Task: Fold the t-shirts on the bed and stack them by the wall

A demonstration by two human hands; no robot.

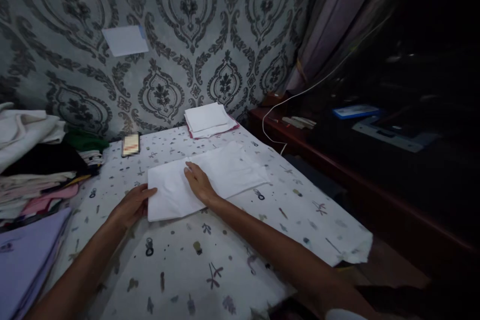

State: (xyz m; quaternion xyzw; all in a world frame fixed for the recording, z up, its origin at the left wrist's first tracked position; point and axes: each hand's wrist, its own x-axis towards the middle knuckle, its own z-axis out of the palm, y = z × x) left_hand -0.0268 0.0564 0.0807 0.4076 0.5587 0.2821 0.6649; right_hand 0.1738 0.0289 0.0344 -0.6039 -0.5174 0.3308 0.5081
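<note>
In the head view, the left hand (130, 206) pinches the left edge of one folded white cloth (236, 170), thumb uppermost; the right hand (200, 183) rests flat on it, loosely extended, gripping nothing. The cloth lies mid-sheet. One white stack (208, 117) sits at the patterned sheet's (300, 225) far edge, one small rectangular object (130, 145) near its far-left corner.

Patterned sheet (180, 265), white cloth (234, 170), clothes pile (41, 157)
</note>
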